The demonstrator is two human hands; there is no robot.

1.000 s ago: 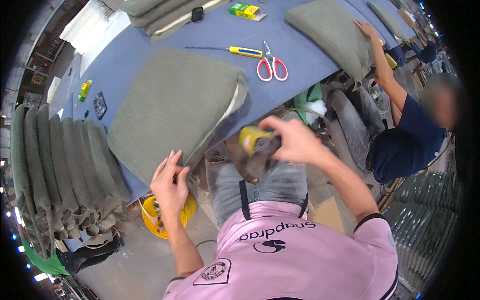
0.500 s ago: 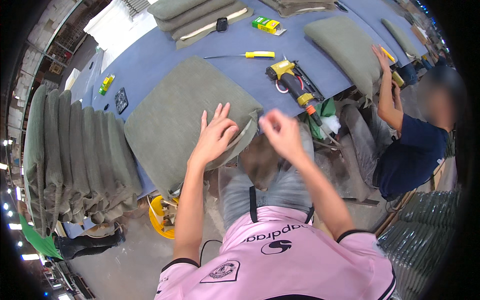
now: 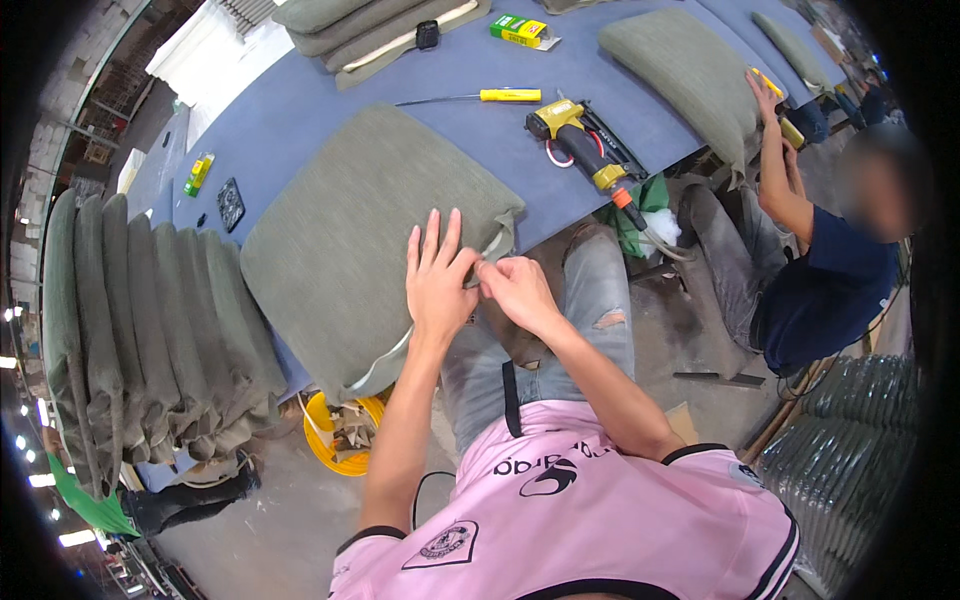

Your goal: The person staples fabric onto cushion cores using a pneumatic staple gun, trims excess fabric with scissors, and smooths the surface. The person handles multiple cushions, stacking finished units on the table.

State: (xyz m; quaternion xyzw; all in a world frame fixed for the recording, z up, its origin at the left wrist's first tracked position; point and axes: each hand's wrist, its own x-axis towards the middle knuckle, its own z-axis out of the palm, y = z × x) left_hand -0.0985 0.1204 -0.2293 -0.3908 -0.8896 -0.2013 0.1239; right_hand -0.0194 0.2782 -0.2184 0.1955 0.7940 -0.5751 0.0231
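left hand [image 3: 437, 275] flat, fingers spread, palm down on the grey-green woven fabric seat cushion [image 3: 365, 240], near its front right corner; nothing grasped, just pressing. right hand [image 3: 515, 290] just beside it, touching the left thumb side, fingertips pinched on the cushion's edge fabric at that corner; grip clenched on the cloth, exact hold partly hidden by the left hand. cushion lying flat on the blue-topped bench [image 3: 300, 110], front edge overhanging toward the lap, pale lining showing along the underside of the near edge. behind the cushion on the bench: yellow-and-black pneumatic staple gun [image 3: 580, 140] with hose trailing off the bench edge, yellow-handled screwdriver [image 3: 500, 96] lying just beyond it, small green-and-yellow box [image 3: 520, 30] further back, stack of similar grey-green cushions [image 3: 360, 25] at the far side. second grey-green cushion [image 3: 685, 70] to the right on the same bench, with a co-worker in a dark blue shirt [image 3: 830, 290] seated there, one hand on its edge. row of upright grey-green cushions [image 3: 140, 330] stacked on edge to the left, beside the bench. yellow bucket [image 3: 340, 440] with scraps on the floor below the bench edge.
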